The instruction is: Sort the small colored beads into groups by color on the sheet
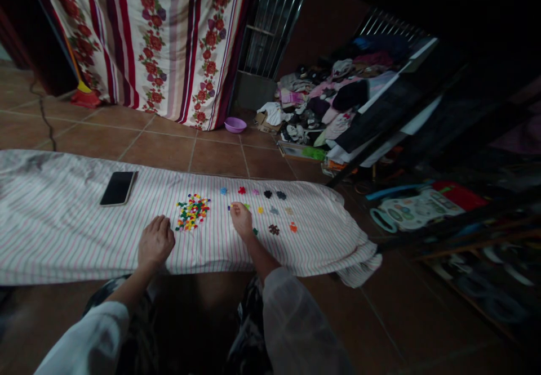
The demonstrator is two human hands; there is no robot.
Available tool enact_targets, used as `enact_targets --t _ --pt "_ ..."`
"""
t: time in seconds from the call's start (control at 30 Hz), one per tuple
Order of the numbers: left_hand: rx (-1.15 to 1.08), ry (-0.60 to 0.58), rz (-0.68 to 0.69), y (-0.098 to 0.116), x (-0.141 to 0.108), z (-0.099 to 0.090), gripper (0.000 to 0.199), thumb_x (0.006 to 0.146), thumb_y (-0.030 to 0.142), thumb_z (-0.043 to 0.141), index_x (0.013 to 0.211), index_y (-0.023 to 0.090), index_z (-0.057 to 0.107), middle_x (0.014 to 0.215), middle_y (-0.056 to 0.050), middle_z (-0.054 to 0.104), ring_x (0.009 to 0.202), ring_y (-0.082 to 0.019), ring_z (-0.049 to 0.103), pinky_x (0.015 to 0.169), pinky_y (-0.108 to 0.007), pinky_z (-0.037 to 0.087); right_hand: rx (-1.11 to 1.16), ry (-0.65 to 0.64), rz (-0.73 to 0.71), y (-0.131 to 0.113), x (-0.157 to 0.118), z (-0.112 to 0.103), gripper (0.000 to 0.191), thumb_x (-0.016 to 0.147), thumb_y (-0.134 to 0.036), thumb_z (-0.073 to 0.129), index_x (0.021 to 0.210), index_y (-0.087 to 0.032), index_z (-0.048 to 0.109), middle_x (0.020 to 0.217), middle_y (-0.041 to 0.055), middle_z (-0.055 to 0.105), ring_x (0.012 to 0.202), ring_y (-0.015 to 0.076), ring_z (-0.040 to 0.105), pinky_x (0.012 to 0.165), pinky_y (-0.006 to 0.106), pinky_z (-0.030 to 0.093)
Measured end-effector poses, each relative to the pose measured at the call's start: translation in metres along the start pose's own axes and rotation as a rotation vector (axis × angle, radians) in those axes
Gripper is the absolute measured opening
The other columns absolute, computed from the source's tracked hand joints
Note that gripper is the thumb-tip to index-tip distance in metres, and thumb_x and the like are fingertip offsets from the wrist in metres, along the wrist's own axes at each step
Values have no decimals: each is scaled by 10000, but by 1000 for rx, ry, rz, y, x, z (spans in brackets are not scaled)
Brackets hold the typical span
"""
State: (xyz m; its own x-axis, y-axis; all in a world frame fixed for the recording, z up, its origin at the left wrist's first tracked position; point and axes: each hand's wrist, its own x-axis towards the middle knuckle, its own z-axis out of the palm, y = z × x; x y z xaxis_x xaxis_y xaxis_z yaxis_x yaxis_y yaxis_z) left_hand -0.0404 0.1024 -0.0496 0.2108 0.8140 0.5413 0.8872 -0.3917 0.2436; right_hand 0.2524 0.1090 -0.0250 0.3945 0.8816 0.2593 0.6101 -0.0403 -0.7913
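Note:
My left hand [157,241] lies palm down on the striped cloth [76,228], fingers stretched out and holding nothing. Just right of it is a mixed pile of small coloured pieces [193,211], in yellow, green, red, orange and white. My right hand [242,221] is over the cloth with its fingers pinched together; what they hold, if anything, is hidden. A small dark blue spot [229,208] shows at its fingertips. Around it sit single-colour groups: light blue [224,191], red [241,190], yellow [260,210], brown [274,230] and orange [293,227] among them.
A dark-screened phone [118,188] lies on the cloth at the left. Beyond the cloth, a purple basin [235,125] and a red broom [86,97] stand on the tiled floor by a flowered curtain [169,43]. Clothes [329,99] are heaped at the back right.

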Motion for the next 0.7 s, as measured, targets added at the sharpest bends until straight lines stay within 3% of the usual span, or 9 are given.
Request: enact_targets --t 0.17,0.37,0.57,0.7 --pt "29 4 25 -1 -1 1 321 882 205 405 1123 99 590 1170 -209 645 1171 -321 572 1007 -478 461 -111 77 48 18 9 -33 250 863 -268 474 974 -204 689 933 58 724 837 176 668 821 294 513" --pt "43 13 18 -2 -1 2 310 881 202 413 1129 126 584 1171 -186 649 1179 -309 576 1004 -474 465 -425 109 166 36 15 -74 316 890 -236 448 1031 -183 726 940 93 715 867 197 646 792 281 472" --pt "79 -6 27 -3 0 3 315 898 205 405 1112 86 602 1180 -198 651 1169 -309 586 1011 -458 467 -635 -25 327 35 24 -95 347 936 -204 416 1117 -204 712 1037 72 704 934 167 641 762 237 437" --pt "95 6 22 -2 -1 3 309 903 206 404 1112 96 603 1181 -187 657 1165 -307 591 1000 -456 475 -645 -92 339 32 28 -97 342 942 -181 421 1118 -197 714 1072 86 705 961 175 648 772 238 443"
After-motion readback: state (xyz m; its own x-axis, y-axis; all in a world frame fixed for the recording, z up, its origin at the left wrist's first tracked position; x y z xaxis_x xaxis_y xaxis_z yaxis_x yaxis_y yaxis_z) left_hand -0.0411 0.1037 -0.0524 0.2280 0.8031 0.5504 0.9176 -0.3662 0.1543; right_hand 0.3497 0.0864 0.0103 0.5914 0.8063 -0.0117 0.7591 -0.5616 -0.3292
